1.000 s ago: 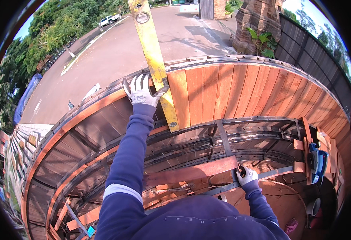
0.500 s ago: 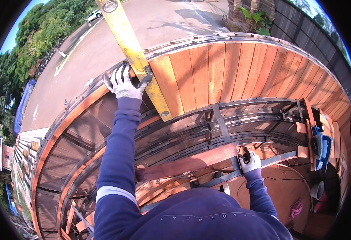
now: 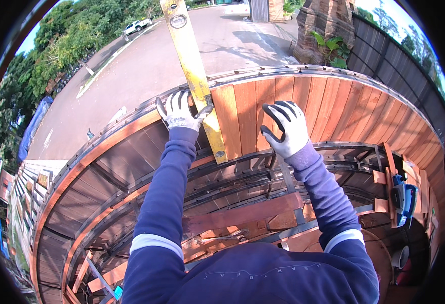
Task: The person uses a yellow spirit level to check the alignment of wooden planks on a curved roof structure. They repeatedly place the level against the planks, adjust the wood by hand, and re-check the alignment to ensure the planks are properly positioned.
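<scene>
A long yellow spirit level (image 3: pixel 194 73), scuffed and with a round vial near its far end, lies across the curved run of reddish wooden boards (image 3: pixel 278 93). My left hand (image 3: pixel 183 114), in a white and black glove, grips the level's left edge, its thumb over the yellow face and its fingers reaching to the outer rim. To the right, my gloved right hand (image 3: pixel 289 129) hovers above the boards with nothing in it, fingers curved and apart from the thumb. A wooden plank (image 3: pixel 242 213) lies lower down, across the metal frame.
Black curved metal rails (image 3: pixel 232 177) run below the boards, with open gaps between them. A blue power tool (image 3: pixel 404 201) rests on timber at the right. Paved ground (image 3: pixel 131 76) stretches beyond the rim, and a dark fence (image 3: pixel 389 50) stands at far right.
My right hand has left the metal frame near the plank's end and risen to above the boards. My left hand stays on the spirit level. The whole view has shifted slightly.
</scene>
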A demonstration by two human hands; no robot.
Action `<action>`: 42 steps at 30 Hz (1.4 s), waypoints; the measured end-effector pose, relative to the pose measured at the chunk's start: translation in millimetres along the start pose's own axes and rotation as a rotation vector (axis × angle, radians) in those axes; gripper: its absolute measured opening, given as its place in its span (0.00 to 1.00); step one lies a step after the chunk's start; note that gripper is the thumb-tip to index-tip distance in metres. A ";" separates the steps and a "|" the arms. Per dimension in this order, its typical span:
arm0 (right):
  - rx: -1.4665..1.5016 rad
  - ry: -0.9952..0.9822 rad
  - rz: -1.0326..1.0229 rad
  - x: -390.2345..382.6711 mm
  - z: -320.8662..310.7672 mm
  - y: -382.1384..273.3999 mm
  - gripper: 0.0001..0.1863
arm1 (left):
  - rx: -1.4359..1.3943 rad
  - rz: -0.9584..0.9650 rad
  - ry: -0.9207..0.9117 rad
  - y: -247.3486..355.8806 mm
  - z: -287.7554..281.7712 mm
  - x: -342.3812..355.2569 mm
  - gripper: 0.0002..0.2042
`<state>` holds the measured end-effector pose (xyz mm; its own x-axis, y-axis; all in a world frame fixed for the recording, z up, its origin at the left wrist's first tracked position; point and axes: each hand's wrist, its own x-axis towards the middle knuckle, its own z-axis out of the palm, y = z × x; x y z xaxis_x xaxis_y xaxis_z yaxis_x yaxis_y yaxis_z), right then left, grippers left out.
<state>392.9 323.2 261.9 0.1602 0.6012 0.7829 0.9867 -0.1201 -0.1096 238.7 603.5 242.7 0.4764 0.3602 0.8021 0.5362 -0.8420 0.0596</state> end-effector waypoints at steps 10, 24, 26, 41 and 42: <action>-0.191 -0.226 -0.164 105.9 78.0 -2.1 0.30 | 0.002 -0.021 -0.037 0.9 -0.8 1.9 0.41; -0.086 -0.138 -0.129 98.2 84.7 -1.6 0.29 | -0.013 0.010 0.023 -0.9 4.8 0.0 0.40; -0.037 -0.044 -0.102 101.6 74.7 -1.0 0.29 | 0.006 0.004 0.001 0.5 2.1 0.7 0.39; -0.076 -0.022 0.001 46.5 57.4 6.9 0.28 | 0.060 0.044 0.074 -4.4 12.8 -2.1 0.41; -0.076 -0.034 -0.033 51.6 61.3 5.2 0.29 | 0.059 0.058 0.080 -4.7 14.1 -1.9 0.41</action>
<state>408.0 402.0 264.2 0.1298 0.6317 0.7643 0.9866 -0.1588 -0.0363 245.1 612.5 232.5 0.4519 0.2766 0.8481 0.5509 -0.8343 -0.0214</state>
